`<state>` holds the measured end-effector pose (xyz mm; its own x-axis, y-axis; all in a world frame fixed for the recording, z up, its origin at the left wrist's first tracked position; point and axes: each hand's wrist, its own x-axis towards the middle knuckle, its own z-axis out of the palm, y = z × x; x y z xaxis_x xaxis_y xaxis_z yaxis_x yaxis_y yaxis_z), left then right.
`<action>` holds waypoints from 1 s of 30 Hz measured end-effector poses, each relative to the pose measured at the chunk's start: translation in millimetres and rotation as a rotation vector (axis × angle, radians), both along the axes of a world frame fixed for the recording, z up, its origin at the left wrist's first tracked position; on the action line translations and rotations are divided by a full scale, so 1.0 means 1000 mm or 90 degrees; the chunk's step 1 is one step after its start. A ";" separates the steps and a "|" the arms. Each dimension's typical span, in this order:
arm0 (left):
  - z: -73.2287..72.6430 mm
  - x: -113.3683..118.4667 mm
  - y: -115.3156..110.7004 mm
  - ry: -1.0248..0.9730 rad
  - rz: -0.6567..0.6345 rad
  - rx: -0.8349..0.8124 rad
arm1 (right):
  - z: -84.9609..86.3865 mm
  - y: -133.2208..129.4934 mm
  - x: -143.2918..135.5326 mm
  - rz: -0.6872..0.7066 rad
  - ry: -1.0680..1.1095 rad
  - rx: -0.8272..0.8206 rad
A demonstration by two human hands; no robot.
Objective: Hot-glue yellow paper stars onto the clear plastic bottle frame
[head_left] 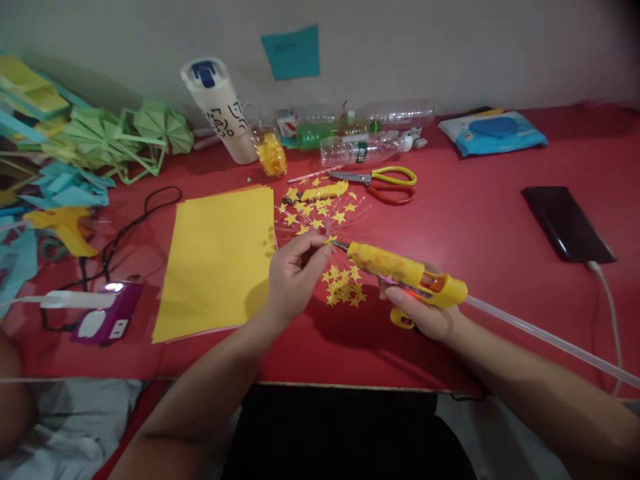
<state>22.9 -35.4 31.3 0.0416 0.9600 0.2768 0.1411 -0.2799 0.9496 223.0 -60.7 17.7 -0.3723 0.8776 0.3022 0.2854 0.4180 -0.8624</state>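
My right hand (425, 312) is wrapped round the handle of a yellow hot glue gun (387, 265), with a long clear glue stick (540, 335) coming out of its back. The gun's metal nozzle points left and meets the fingertips of my left hand (295, 277). Those fingers are closed in a pinch on a small yellow paper star (331, 240), partly hidden by the fingers. Just below the nozzle lies a pile of yellow stars (345, 290). Beyond my left hand, more stars are scattered over clear plastic (357, 217), beside a yellow craft knife (325, 191).
Yellow paper sheets (215, 260) lie left of my left hand. Scissors (371, 179), plastic bottles (345, 150) and a white tumbler (223, 113) are behind. A second glue gun (65, 227) and a purple power strip (107, 317) sit left; a phone (567, 223) charges right. Another person's arm (13, 393) shows lower left.
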 end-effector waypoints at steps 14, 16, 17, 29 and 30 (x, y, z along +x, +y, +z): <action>0.000 -0.001 0.000 0.009 -0.001 -0.015 | 0.002 -0.001 -0.001 -0.002 0.004 -0.026; 0.000 -0.001 0.000 0.012 0.004 -0.010 | 0.002 -0.001 -0.001 -0.003 -0.004 -0.031; -0.001 -0.001 0.000 0.013 0.006 -0.008 | 0.002 0.000 -0.001 -0.003 -0.007 -0.033; 0.002 -0.001 0.000 0.018 -0.003 -0.013 | 0.005 0.000 -0.002 -0.004 -0.010 -0.021; 0.002 0.000 0.000 0.021 -0.003 -0.012 | 0.005 0.000 -0.002 -0.007 -0.008 -0.020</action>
